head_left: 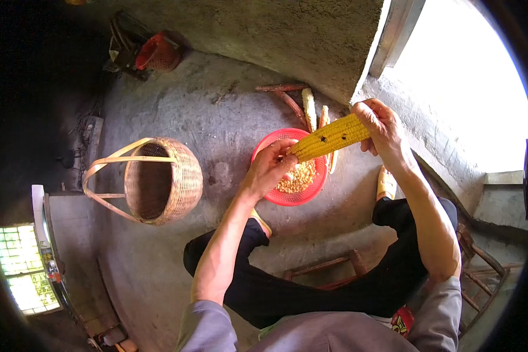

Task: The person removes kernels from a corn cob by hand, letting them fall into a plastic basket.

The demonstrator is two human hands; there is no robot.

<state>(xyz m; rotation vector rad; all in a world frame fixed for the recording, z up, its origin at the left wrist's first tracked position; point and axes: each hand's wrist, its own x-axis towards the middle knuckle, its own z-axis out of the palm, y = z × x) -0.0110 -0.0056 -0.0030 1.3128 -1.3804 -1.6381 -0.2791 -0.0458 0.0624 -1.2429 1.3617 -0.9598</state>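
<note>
A yellow ear of corn (pixel 330 139) with two dark spots is held between my hands, above a red plastic basket (pixel 294 201). Its left end is pinched by the fingers of my left hand (pixel 270 168). Around the thicker right end my right hand (pixel 382 128) is closed, the thumb on top. Loose yellow kernels (pixel 298 178) lie in the red basket, partly hidden by my left hand and the corn. Bare cobs (pixel 310 110), some reddish and some pale, lie on the floor just beyond the basket.
A woven bamboo basket (pixel 189 182) with a tall handle lies to the left on the concrete floor (pixel 211 126). Farther back are a red woven basket (pixel 158 54) and a wall (pixel 299 41). A wooden stool (pixel 320 268) is between my legs; a wooden chair (pixel 481 281) stands right.
</note>
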